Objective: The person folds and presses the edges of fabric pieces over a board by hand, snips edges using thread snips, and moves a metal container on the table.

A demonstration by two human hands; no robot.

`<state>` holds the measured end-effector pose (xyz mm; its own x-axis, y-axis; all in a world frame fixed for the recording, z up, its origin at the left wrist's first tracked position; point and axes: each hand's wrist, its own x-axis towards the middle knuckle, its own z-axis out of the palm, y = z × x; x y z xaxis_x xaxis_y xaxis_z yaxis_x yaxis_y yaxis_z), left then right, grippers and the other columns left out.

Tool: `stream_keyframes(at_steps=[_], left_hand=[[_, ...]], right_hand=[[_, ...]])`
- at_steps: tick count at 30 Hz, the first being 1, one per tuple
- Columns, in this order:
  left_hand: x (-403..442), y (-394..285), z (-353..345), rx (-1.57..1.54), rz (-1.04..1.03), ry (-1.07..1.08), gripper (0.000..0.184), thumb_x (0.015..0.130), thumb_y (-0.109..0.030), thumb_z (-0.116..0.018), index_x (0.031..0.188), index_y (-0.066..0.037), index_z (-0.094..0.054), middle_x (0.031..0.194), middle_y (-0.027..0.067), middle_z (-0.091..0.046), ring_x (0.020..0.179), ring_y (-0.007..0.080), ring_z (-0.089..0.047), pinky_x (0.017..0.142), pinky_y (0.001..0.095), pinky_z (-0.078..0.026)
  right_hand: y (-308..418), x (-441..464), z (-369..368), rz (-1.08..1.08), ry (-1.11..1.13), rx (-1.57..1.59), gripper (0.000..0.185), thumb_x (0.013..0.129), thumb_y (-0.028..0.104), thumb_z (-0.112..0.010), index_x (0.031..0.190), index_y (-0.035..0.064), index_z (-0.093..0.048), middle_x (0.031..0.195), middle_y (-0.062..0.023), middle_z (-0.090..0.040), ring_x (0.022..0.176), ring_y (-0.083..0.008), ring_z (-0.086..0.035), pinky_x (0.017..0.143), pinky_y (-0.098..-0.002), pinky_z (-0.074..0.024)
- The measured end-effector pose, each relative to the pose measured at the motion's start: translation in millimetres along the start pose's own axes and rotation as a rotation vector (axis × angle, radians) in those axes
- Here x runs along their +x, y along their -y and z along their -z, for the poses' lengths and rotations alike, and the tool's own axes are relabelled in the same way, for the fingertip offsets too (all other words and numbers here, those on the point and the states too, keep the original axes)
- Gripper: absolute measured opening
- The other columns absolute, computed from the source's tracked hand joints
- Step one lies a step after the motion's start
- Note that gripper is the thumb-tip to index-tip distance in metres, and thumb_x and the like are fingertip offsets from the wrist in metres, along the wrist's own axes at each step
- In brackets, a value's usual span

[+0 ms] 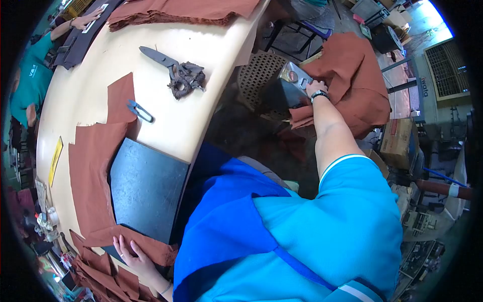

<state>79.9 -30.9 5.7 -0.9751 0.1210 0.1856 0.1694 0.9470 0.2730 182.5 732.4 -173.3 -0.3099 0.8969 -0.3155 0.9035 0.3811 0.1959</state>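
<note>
My left hand (pixel 133 255) lies with fingers spread on a strip of reddish-brown cloth (pixel 93 176) at the table's near edge. The cloth runs around and beneath a flat black board (pixel 146 189). My right hand (pixel 316 89) reaches far to the right, its fingers closed at the edge of a dark box-like object with a silver top (pixel 297 75). What kind of thing that is, I cannot tell. It is beside a large draped heap of the same cloth (pixel 354 85). Blue thread snips (pixel 140 110) and large scissors with cloth-wrapped handles (pixel 173 73) lie on the table.
The pale table (pixel 201 121) curves along my left. A stack of brown cloth (pixel 181 12) rests at its far end, a yellow strip (pixel 55 161) on its left side. Another person (pixel 35 75) works across the table. A woven chair (pixel 256 78) and cardboard box (pixel 397 143) stand right.
</note>
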Motion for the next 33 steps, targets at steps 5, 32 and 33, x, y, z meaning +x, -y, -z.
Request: stream_keyframes(at_steps=[5, 32, 33], left_hand=[[-0.6, -0.3, -2.7, -0.08, 0.026, -0.015, 0.036, 0.099, -0.018, -0.055, 0.131, 0.0, -0.057, 0.147, 0.019, -0.047, 0.136, 0.0364, -0.042, 0.113, 0.0442, -0.033], [13.6, -13.5, 31.3, -0.244, 0.096, -0.147, 0.046, 0.089, -0.028, -0.069, 0.129, -0.008, -0.059, 0.143, 0.0148, -0.051, 0.132, 0.0368, -0.047, 0.112, 0.0511, -0.032], [22.1, -20.1, 37.4, -0.287, 0.048, -0.145, 0.046, 0.089, -0.027, -0.07, 0.13, -0.008, -0.058, 0.142, 0.015, -0.051, 0.132, 0.0358, -0.048, 0.111, 0.0488, -0.034]], right_hand=[[11.5, 18.4, -11.3, 0.032, -0.194, 0.2, 0.046, 0.085, 0.039, -0.059, 0.111, 0.0034, -0.071, 0.124, -0.0237, -0.063, 0.117, -0.0376, -0.06, 0.101, -0.0465, -0.0465], [38.0, -6.5, 128.1, 0.248, 0.588, 1.866, 0.027, 0.098, 0.043, -0.059, 0.085, 0.02, -0.055, 0.076, 0.0064, -0.056, 0.051, 0.0003, -0.045, 0.039, -0.0137, -0.0334], [44.2, -35.4, 153.3, 0.393, 0.54, 1.871, 0.023, 0.098, 0.04, -0.061, 0.093, 0.0178, -0.057, 0.083, 0.0039, -0.06, 0.054, 0.0007, -0.049, 0.041, -0.0124, -0.0377]])
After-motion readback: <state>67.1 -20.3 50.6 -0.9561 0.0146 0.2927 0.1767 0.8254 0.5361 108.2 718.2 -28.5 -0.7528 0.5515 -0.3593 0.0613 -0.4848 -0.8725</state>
